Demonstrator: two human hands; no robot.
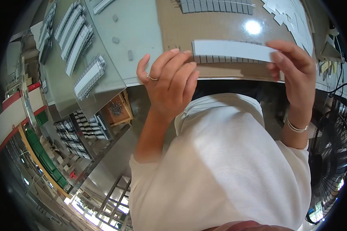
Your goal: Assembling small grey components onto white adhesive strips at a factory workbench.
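Observation:
A long white strip [231, 49] lies lengthwise over a row of small grey blocks [227, 59] at the table's near edge. The blocks show below the strip and, toward the right, above it. My right hand [295, 63] pinches the strip's right end between thumb and fingers. My left hand [169, 79], with a ring on one finger, has its fingers stretched out at the strip's left end. Its fingertips are by the end of the block row; whether they touch it I cannot tell.
Another row of grey blocks [216, 7] lies at the far edge of the brown board [177, 29]. White strips [293, 19] are heaped at far right. Bundled strips with blocks [75, 36] sit on the left. Several loose grey pieces [130, 55] are scattered nearby. A black fan [329, 158] stands at right.

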